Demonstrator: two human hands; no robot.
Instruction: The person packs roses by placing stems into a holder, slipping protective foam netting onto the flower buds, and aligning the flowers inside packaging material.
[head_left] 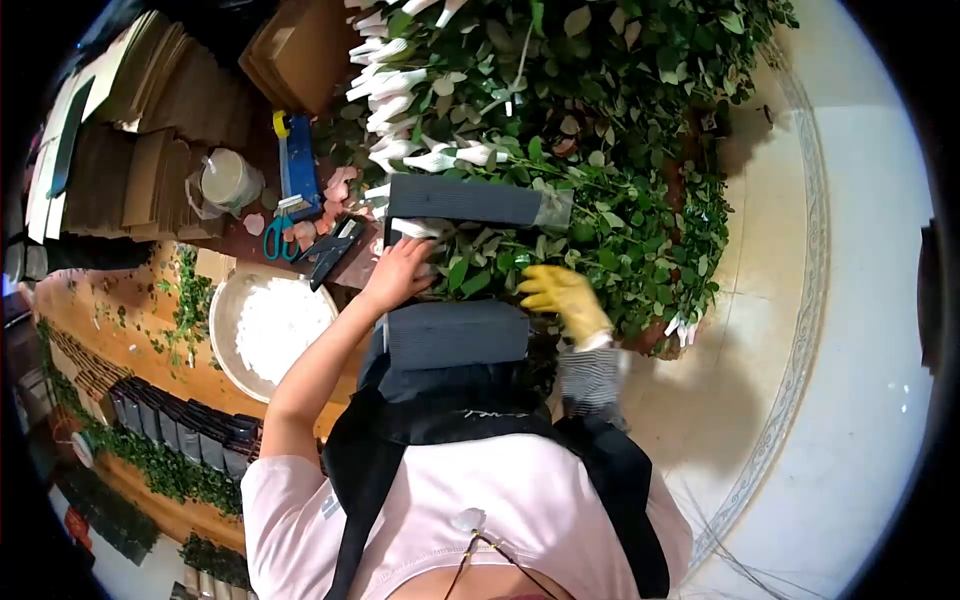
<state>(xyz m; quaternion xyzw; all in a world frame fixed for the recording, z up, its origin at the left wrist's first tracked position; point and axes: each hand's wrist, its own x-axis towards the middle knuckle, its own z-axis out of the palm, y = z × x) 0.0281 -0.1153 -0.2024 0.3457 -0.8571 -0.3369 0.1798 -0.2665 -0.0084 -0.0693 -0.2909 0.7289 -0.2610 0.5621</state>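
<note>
My bare left hand (399,274) lies over the left end of a leafy bundle, its fingers stretched out by a white-netted flower head (415,228). In a yellow glove, my right hand (566,301) has its fingers apart beside the green leafy stems (478,268). Nothing shows in its grasp. The bundle lies between two dark grey corrugated cardboard pieces: a far one (465,200) with clear wrap at its right end, and a near one (457,335) close to my apron. What lies under my left palm is hidden.
Many netted flowers with leafy stems (600,110) are piled ahead. To the left are a black stapler (335,250), teal scissors (279,238), a blue tape dispenser (297,165), a white cup (228,180), cardboard stacks (165,85) and a bowl of white nets (218,330).
</note>
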